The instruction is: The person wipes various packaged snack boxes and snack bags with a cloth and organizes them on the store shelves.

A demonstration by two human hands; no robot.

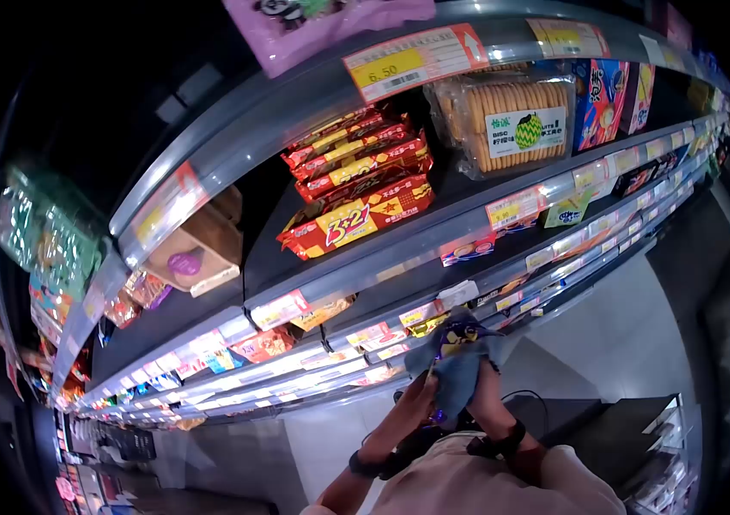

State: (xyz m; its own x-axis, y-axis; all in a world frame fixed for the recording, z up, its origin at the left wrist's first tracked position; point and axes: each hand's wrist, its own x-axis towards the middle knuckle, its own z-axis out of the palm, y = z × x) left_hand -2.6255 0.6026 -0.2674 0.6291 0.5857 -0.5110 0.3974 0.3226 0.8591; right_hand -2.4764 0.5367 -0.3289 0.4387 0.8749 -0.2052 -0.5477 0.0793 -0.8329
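Observation:
Low in the view, in front of my body, my left hand (pixel 416 402) and my right hand (pixel 488 396) are held close together. Between them is a blue-grey cloth (pixel 459 371), gripped from both sides. A dark purple and yellow package (pixel 461 333) shows at the top of the cloth, and a bit of purple shows below it. Both wrists wear dark bands. The fingers are partly hidden by the cloth.
Curved store shelves carry red snack packs (pixel 365 215), a clear pack of biscuits (pixel 524 124), a brown paper bag (pixel 202 245) and price tags. A pink bag (pixel 313 26) hangs over the top edge. Tiled floor (pixel 605 343) lies to the right, with a dark bench-like surface (pixel 596 429) below.

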